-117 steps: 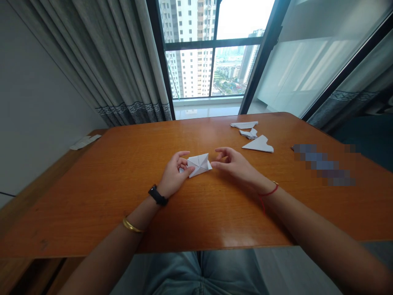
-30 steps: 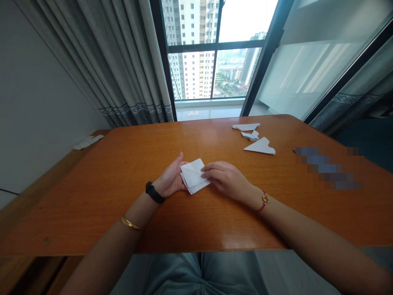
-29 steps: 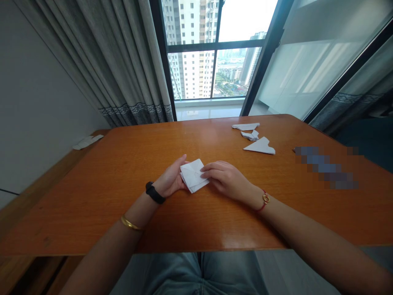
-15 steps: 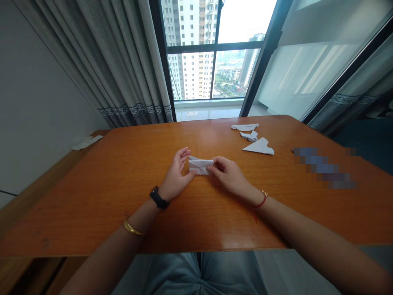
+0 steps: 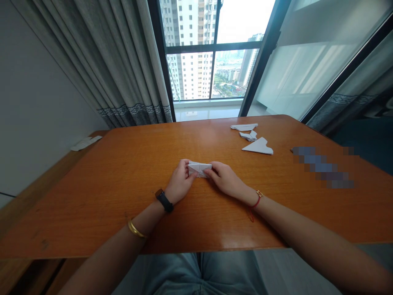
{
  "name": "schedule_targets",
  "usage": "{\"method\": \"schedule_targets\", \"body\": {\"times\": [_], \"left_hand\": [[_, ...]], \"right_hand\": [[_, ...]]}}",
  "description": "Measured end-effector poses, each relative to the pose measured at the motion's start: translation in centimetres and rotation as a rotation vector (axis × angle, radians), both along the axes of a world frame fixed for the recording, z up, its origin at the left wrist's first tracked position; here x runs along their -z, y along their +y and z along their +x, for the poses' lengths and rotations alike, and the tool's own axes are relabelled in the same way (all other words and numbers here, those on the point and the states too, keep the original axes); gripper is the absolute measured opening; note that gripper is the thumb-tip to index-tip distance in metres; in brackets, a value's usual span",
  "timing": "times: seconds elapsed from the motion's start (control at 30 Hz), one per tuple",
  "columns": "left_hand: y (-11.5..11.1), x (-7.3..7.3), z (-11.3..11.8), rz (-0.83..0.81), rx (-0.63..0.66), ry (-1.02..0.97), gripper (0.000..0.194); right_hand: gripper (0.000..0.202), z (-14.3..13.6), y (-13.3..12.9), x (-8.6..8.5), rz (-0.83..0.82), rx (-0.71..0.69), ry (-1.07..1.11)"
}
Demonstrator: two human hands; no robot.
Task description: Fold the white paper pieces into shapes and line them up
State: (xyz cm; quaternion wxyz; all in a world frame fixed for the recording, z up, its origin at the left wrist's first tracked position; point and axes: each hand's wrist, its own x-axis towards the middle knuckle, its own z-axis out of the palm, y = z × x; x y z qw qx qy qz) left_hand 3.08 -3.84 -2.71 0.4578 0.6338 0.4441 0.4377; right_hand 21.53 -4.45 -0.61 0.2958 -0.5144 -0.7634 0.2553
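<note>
A small piece of folded white paper [image 5: 199, 168], creased across its front, is held just above or on the brown wooden table [image 5: 129, 164]; I cannot tell whether it touches the wood. My left hand [image 5: 180, 180] pinches its left end, thumb in front and fingers behind. At the right end, my right hand [image 5: 225, 177] grips the paper the same way, with the thumb on its front face. The fingertips behind the paper are partly hidden.
Toward the back right lie a long folded paper piece [image 5: 244, 127], a small folded paper shape [image 5: 248, 135] and a pointed paper plane [image 5: 258, 146]. A blurred patch [image 5: 322, 166] covers something farther right. White paper [image 5: 86, 143] rests at the far left, near the wall.
My left hand's fingers, spread before, have closed on the left end of the paper. The paper has tipped slightly and its raised left flap now lies flatter.
</note>
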Motion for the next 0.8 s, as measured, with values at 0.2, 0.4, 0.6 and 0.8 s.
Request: {"method": "schedule_targets", "body": {"times": [0.2, 0.4, 0.6, 0.8], "left_hand": [[-0.4, -1.6, 0.0, -0.136, 0.105, -0.139, 0.022], [-0.7, -2.7, 0.0, -0.113, 0.007, -0.09, 0.027], [-0.8, -2.3, 0.0, -0.08, 0.062, 0.032, 0.022], [-0.6, -1.9, -0.3, -0.028, 0.077, 0.102, 0.021]], "right_hand": [[0.027, 0.5, 0.3, -1.2, -0.209, 0.018, 0.228], [0.037, 11.2, 3.1, -4.5, -0.397, 0.09, -0.152], [0.028, 19.5, 5.3, -3.2, -0.659, 0.405, -0.515], [0.026, 19.4, 5.6, -2.8, -0.678, 0.453, -0.52]]}}
